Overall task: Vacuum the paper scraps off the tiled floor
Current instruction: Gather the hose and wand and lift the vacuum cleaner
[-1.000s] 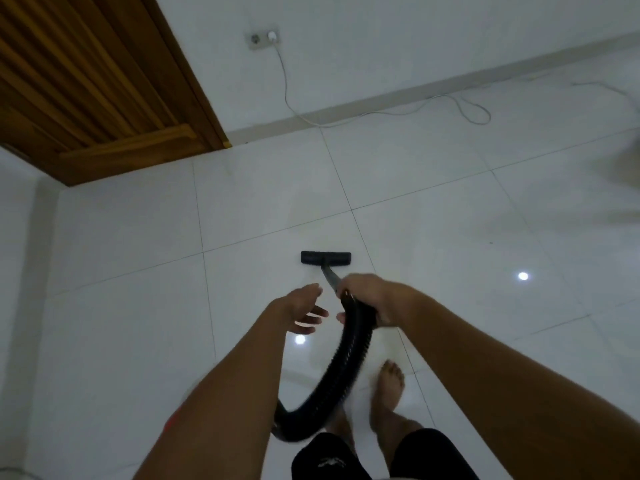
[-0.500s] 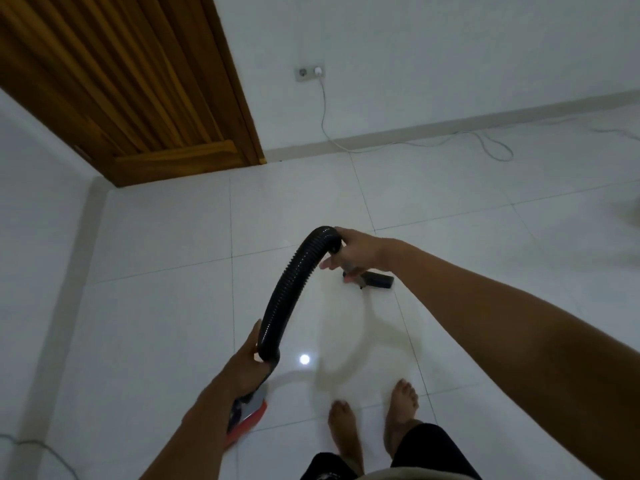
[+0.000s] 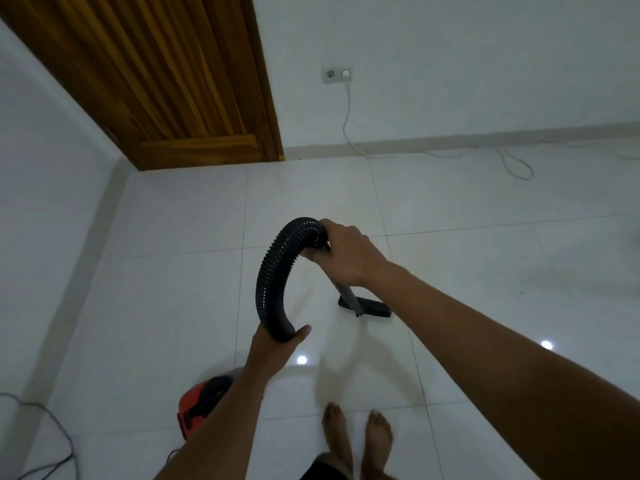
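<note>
A black ribbed vacuum hose [image 3: 273, 271] arches up in the middle of the view. My right hand [image 3: 341, 254] grips its upper end where it joins the grey wand [image 3: 348, 296]. The wand slants down to a black floor nozzle [image 3: 372, 307] resting on the white tiled floor [image 3: 485, 271]. My left hand [image 3: 278, 341] holds the lower part of the hose from below. The red and black vacuum body [image 3: 201, 405] sits on the floor at lower left, partly hidden by my left forearm. No paper scraps show on the tiles.
A wooden door [image 3: 173, 81] stands in the far left corner. A white cable [image 3: 433, 154] runs from a wall socket [image 3: 337, 75] along the skirting. A grey cord [image 3: 52, 434] lies at the lower left. My bare feet [image 3: 356, 434] stand at the bottom.
My left hand has moved from open beside the hose to holding it low down. The hose now arches upward, and the view has tilted up toward the door and wall.
</note>
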